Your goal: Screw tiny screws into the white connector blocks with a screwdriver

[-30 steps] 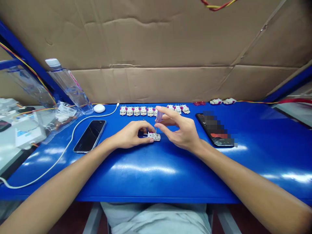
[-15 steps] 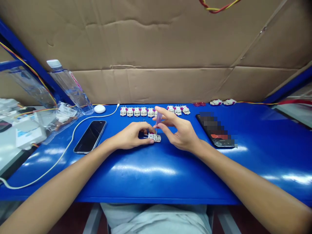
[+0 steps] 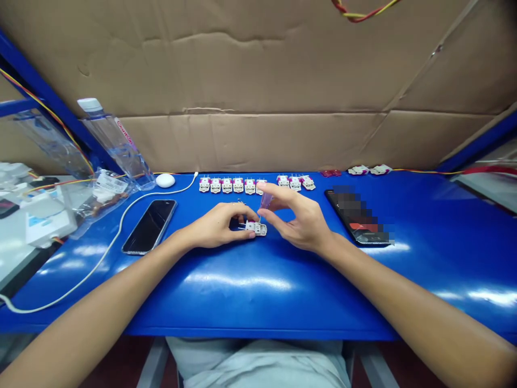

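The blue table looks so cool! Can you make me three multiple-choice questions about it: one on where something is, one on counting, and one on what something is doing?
1. Where is the black smartphone?
A. Leaning on the brown cardboard wall
B. On the blue table, left of the left hand
C. Inside the clear plastic bottle

2. How many white-and-pink plastic blocks stand in the back row?
A. Nine
B. Six
C. Twelve

3. What is the slim purple-handled screwdriver doing?
A. Lying flat on the table
B. Standing in the bottle
C. Held in the right hand, pointing down at the small white plastic block

Answers:
1. B, the phone lies left of that hand.
2. A, six blocks, a gap, then three.
3. C, the fingers pinch its handle.
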Available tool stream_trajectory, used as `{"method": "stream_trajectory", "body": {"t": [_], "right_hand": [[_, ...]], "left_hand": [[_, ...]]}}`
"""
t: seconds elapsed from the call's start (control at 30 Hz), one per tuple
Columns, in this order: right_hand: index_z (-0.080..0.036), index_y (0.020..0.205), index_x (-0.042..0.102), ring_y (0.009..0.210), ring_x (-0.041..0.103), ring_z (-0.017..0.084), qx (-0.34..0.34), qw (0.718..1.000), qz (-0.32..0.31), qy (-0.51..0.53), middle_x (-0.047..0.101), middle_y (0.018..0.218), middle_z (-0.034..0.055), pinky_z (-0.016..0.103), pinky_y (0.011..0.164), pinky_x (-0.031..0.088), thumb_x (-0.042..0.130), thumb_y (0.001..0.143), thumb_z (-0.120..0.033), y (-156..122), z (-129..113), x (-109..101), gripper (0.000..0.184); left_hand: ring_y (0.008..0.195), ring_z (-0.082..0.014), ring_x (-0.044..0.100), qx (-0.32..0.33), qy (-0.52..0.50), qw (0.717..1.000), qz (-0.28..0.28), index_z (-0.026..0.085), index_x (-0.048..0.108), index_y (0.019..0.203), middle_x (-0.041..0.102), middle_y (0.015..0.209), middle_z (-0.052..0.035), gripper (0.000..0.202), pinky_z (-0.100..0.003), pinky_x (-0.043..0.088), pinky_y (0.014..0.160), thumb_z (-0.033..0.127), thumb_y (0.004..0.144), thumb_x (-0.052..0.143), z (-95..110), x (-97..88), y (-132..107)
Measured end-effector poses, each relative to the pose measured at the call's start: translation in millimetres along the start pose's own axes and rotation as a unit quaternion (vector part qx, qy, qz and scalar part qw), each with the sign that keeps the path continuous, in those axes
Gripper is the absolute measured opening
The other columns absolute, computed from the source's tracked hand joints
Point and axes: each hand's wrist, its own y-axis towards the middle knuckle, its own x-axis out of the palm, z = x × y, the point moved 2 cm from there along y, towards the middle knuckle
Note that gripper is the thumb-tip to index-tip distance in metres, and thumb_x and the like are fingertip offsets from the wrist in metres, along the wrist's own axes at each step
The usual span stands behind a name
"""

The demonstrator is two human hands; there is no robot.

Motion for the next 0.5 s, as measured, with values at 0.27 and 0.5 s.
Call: {"method": "stream_trajectory", "body": {"t": [0.27, 0.5], "right_hand": [[-0.038, 0.162, 0.05, 0.105, 0.082, 0.02, 0.006, 1.0, -0.027, 0.014, 0.075, 0.146, 0.0036, 0.037, 0.097, 0.072, 0.063, 0.109, -0.025, 0.8, 0.2, 1.6, 0.056], [-0.034, 0.166, 0.045, 0.104, 0.082, 0.021, 0.032, 0.999, -0.037, -0.002, 0.079, 0.131, 0.0051, 0.038, 0.097, 0.071, 0.054, 0.111, -0.024, 2.0, -0.3, -0.2, 0.057]], "left_hand": [[0.107, -0.0248, 0.075, -0.001, -0.005, 1.0, -0.006, 0.02, 0.079, 0.12, 0.082, 0.12, -0.0072, 0.034, -0.033, 0.055, 0.092, 0.046, 0.099, 0.079, -0.5, 0.0, 0.1], [0.105, -0.0247, 0.075, -0.005, 0.001, 1.0, -0.008, 0.02, 0.079, 0.117, 0.081, 0.12, -0.0077, 0.033, -0.034, 0.056, 0.092, 0.048, 0.1, 0.078, -0.2, 0.0, -0.8]]}}
